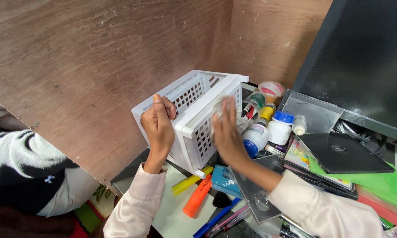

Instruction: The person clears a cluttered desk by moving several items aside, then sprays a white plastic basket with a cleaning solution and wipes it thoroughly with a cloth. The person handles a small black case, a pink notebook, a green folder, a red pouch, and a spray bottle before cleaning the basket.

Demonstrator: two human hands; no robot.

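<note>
A white slotted plastic basket (194,128) is tipped on its side above the desk. My left hand (158,125) grips its rim at the left. My right hand (227,132) is pressed flat against the basket's side wall, with a pale crumpled cloth (220,108) under the fingers; the hand is blurred. Both arms wear light pink sleeves.
Yellow (187,183) and orange (197,196) highlighters, pens and a blue case (225,180) lie below the basket. Small white bottles (280,128), tape rolls (271,89) and a dark disc case (339,154) on green folders crowd the right. A brown board wall (83,66) stands behind.
</note>
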